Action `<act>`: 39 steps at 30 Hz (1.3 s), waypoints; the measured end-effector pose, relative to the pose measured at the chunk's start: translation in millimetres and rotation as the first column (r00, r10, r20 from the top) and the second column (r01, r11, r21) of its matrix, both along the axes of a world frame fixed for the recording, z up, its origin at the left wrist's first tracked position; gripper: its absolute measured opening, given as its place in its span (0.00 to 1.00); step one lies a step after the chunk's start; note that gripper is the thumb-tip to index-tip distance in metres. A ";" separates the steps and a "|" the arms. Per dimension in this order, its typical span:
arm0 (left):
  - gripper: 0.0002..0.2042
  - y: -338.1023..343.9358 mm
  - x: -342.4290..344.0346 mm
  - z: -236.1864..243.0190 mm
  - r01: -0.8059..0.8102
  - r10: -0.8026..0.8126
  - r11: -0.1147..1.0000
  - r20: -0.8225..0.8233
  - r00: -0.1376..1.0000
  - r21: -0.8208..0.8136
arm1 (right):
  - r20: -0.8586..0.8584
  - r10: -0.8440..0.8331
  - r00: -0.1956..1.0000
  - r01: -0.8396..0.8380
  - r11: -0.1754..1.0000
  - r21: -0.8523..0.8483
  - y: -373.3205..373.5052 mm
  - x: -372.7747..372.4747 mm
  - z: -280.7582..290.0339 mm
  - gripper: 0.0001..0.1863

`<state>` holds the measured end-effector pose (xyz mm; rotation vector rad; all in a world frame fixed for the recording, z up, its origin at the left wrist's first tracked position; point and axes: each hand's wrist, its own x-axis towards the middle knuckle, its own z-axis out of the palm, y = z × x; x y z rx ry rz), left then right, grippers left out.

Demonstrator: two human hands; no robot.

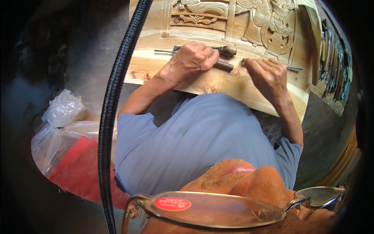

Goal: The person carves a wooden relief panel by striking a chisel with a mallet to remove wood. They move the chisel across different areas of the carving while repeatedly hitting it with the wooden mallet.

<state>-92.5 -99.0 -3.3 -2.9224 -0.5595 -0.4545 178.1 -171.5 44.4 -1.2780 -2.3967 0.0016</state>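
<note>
My left hand (pixel 194 58) is closed round a wood-carving chisel on the pale wooden board (pixel 150 64). The chisel's dark round handle (pixel 223 66) sticks out to the right of the fist, and a thin metal shaft (pixel 163 51) shows to its left. Just beyond the fist lies another tool with a brown wooden handle (pixel 228 50); its other parts are mostly covered. Further right, my right hand (pixel 269 74) is also closed, wrapped round a second carving chisel, whose thin shaft (pixel 295 69) points right. Most of that handle is hidden in the fingers.
A carved relief panel (pixel 269 27) with figures and leaves takes up the far side. A dark curved strip (pixel 311 46) lies at its right, beside a rack of several carving tools (pixel 333 58). A black braided cord (pixel 113 89) crosses the left; a plastic bag (pixel 64 109) sits beyond it.
</note>
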 end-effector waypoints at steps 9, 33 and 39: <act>0.06 0.8 19.7 -21.0 0.026 -0.031 0.998 0.095 0.995 0.059 | 0.015 0.000 1.000 -0.001 1.000 0.013 -7.0 0.7 -14.5 0.09; 0.11 6.1 74.2 29.3 0.131 -0.148 0.989 0.363 0.920 0.069 | -0.480 -0.163 0.862 0.133 0.986 -0.097 -2.6 16.5 -4.8 0.12; 0.19 7.2 62.9 28.0 0.012 0.044 0.987 0.337 0.940 -0.162 | -0.536 -0.169 0.827 0.295 0.942 0.159 21.0 77.8 -3.8 0.04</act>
